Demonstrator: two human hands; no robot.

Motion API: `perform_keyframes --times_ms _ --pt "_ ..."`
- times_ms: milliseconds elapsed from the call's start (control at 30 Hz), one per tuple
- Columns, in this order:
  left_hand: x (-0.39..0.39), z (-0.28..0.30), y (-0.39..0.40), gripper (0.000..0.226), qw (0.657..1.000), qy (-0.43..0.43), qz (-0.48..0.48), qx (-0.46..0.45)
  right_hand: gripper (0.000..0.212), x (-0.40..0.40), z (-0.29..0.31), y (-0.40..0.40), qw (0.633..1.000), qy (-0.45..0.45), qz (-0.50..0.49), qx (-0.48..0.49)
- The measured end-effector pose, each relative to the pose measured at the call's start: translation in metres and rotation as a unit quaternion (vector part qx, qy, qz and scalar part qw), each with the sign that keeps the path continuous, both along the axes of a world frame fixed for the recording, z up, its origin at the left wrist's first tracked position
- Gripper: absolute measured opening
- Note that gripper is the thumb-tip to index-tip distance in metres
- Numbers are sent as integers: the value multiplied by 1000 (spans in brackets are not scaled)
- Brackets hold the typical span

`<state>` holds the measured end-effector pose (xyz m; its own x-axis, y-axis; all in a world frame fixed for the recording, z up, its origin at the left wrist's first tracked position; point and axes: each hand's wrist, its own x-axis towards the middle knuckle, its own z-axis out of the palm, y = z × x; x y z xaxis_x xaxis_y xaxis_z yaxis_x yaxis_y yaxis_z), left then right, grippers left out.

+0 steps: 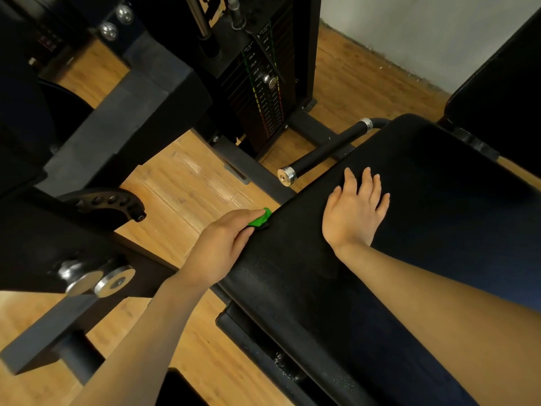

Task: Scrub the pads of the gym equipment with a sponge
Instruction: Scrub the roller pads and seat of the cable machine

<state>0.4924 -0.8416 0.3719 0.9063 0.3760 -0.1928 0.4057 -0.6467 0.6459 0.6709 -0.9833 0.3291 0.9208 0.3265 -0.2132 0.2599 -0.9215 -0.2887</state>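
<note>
Wooden floor [187,174], weight stack [263,92], handle bar [325,150] beside black pad [409,177]

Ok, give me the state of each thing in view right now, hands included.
Left hand: grips the sponge at the pad's left edge.
Sponge: green, mostly hidden under the fingers, against the pad's side.
Right hand: flat on the pad, fingers straight.
Pad: black, with wet-looking specks near its left edge.
Weight stack: pin inserted.
</note>
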Motion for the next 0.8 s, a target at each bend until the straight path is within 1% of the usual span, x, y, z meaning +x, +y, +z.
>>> perform_keyframes --times_ms 100,267,367,467,600,800 --pt "-6 0 -2 39 1000 2 13 2 46 0 -1 0 1000 -4 1 1" --pt "28 -7 -7 38 1000 10 7 20 45 -1 -2 0 1000 -7 -1 10" --pt "51 -9 -12 40 1000 9 20 10 45 0 -1 0 1000 -7 -2 13" --pt "58 -10 -11 41 999 30 27 -9 45 -1 0 0 1000 -7 -2 11" --pt "44 -7 -1 41 998 57 3 -39 46 0 2 -1 1000 3 1 13" --pt "4 4 5 40 996 74 7 -57 48 -13 11 -14 999 39 24 19"
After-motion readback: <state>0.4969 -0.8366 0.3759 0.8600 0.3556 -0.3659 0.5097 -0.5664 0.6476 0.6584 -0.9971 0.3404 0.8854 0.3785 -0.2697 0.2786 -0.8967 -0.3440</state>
